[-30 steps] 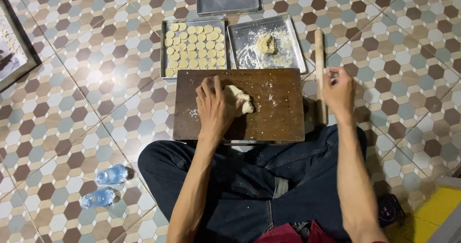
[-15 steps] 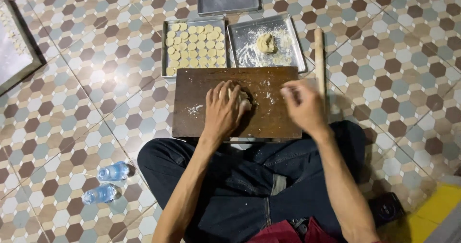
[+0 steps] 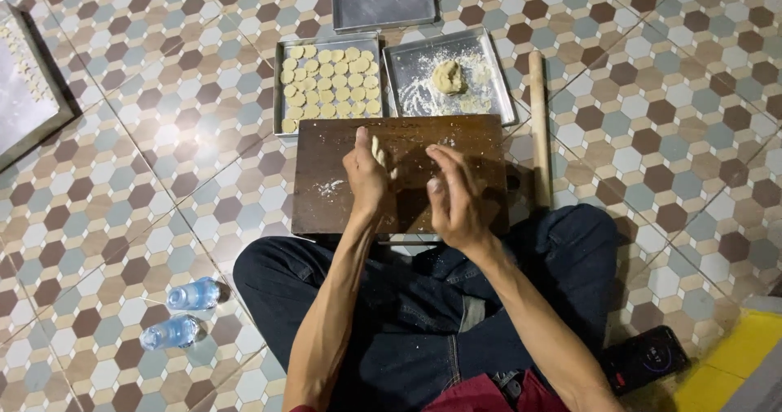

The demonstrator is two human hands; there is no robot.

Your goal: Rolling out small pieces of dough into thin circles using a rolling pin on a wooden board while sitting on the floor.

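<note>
You are at the dough-shaping step: your left hand (image 3: 366, 176) stands edge-up over the middle of the wooden board (image 3: 326, 176) with a small piece of dough (image 3: 380, 153) resting against its palm, fingers extended, not closed round it. Your right hand (image 3: 456, 196) hangs just beside it, palm turned inward, fingers loosely spread and empty. The next move, as judged here, calls for bringing both palms together on the dough; both forearms reach forward over your crossed legs.
</note>
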